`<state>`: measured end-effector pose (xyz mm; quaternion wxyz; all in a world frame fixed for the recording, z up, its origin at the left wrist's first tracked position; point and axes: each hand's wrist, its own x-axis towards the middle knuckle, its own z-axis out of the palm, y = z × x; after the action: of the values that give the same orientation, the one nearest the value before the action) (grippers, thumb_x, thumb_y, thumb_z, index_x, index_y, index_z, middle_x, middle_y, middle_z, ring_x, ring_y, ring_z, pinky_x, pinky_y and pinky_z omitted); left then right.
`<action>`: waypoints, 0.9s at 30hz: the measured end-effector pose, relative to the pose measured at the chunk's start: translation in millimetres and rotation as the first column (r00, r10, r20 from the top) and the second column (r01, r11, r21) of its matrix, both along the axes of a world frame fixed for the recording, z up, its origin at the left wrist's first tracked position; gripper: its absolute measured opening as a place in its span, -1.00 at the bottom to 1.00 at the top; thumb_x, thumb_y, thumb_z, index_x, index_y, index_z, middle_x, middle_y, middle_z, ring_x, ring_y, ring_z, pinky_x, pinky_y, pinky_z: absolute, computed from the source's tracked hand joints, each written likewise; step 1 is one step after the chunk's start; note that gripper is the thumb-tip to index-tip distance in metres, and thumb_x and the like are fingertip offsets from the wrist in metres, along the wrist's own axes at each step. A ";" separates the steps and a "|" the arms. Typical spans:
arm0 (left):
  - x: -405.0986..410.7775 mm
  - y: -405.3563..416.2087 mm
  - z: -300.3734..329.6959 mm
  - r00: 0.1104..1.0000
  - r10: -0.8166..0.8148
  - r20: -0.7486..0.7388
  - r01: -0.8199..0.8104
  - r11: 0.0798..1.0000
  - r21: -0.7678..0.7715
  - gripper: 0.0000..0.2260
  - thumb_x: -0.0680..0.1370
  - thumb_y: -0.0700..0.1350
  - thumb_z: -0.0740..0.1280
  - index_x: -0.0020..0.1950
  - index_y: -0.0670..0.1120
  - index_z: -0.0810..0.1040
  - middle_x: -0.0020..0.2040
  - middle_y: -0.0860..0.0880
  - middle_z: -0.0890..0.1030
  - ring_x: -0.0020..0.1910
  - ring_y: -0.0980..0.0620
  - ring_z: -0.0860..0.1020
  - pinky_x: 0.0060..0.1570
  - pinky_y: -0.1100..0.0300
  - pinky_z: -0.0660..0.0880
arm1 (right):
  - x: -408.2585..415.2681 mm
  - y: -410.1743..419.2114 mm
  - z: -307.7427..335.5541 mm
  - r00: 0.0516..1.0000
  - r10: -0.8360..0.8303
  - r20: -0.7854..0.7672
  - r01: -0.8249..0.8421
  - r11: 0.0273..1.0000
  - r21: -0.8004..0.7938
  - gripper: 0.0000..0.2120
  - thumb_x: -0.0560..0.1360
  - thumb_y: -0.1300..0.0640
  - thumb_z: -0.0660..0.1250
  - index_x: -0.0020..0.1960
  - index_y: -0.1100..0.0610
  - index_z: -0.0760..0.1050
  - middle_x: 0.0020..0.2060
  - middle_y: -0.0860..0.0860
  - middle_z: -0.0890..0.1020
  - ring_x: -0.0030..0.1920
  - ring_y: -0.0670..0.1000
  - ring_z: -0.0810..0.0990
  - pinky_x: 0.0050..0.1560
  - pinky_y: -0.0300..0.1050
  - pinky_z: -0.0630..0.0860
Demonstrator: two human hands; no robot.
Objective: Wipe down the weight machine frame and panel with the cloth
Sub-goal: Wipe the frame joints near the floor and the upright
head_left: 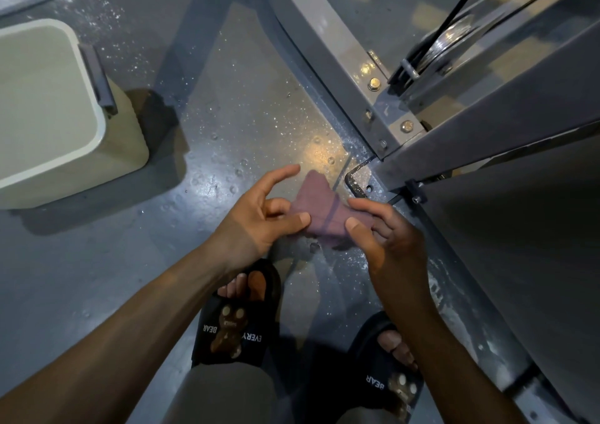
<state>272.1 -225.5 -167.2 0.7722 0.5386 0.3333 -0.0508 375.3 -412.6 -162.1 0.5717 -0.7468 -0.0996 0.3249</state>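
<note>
Cloth (319, 212): small, purple-brown, held in air between both hands, above wet floor (227, 151), just beside machine base. Judged light, limp, prob. damp; no breakage risk. Best hold: bunch or fold into pad, palm behind, not by edge.

Left hand (259, 216): thumb pinches cloth's left edge, index extended free, other fingers partly curled.

Right hand (380, 229): thumb and fingers pinch right edge.

Frame (328, 50) and panel (519, 229): grey, to right, not touched by cloth.

Bin (48, 108): pale, lidless, upper left, well apart; inside appears empty.
</note>
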 end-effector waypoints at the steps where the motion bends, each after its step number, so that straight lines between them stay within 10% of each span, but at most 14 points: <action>1: -1.0 0.6 0.2 1.000 0.006 0.027 -0.007 1.000 0.021 -0.37 0.53 -0.34 0.42 0.53 0.05 0.36 -0.14 -0.24 0.60 -0.08 -0.16 0.60 0.11 0.02 0.56 | -0.4 -0.6 -1.1 1.000 -0.002 0.023 0.003 1.000 -0.016 -0.80 0.59 0.28 0.41 0.18 0.09 0.64 -0.05 -0.14 0.76 -0.02 -0.09 0.74 -0.08 -0.27 0.62; 13: -4.1 3.9 -7.7 0.960 -0.281 -0.008 0.202 0.670 0.714 -0.85 0.52 -0.07 0.51 0.08 0.10 0.67 0.07 0.13 0.58 0.14 0.09 0.53 0.16 0.11 0.50 | 2.7 -6.9 -2.1 0.976 0.135 0.171 -0.092 0.967 -0.239 -0.66 0.47 0.23 0.54 0.22 0.06 0.62 0.04 -0.10 0.72 0.02 -0.14 0.71 0.05 -0.16 0.65; 16: 0.1 8.9 -7.3 0.923 -0.384 0.020 0.304 0.760 0.575 -0.91 0.58 -0.05 0.44 0.07 0.00 0.62 0.17 0.08 0.58 0.25 0.06 0.53 0.29 0.08 0.44 | 3.1 -6.7 -3.4 0.967 0.157 0.200 -0.095 0.952 -0.290 -0.76 0.49 0.17 0.53 0.14 0.03 0.61 0.01 -0.10 0.70 -0.02 -0.14 0.68 -0.03 -0.16 0.64; 19: 7.4 13.4 -3.8 0.922 -0.385 0.039 0.344 0.862 0.371 -0.87 0.64 -0.16 0.38 0.12 -0.19 0.54 -0.05 -0.01 0.63 -0.05 0.08 0.61 0.01 0.15 0.55 | 8.6 -5.8 -5.6 0.954 0.213 0.209 -0.141 0.939 -0.313 -0.84 0.48 0.00 0.47 0.00 0.05 0.59 0.05 -0.05 0.62 0.02 -0.10 0.63 -0.06 -0.21 0.54; 27: 19.2 12.5 6.9 0.971 -0.238 -0.008 0.237 0.971 -0.018 -0.68 0.58 -0.24 0.39 0.33 -0.19 0.50 -0.14 -0.19 0.50 -0.27 0.09 0.50 -0.32 0.32 0.46 | 10.5 -5.8 -7.6 0.931 0.048 -0.363 -0.100 0.987 -0.127 -0.80 0.35 0.05 0.40 -0.06 0.10 0.58 -0.30 0.08 0.66 -0.30 0.11 0.59 -0.24 0.00 0.47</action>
<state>291.4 -213.0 -160.3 0.7634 0.5679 0.2698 -0.1482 385.8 -418.4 -169.8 0.5124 -0.7098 0.0018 0.4833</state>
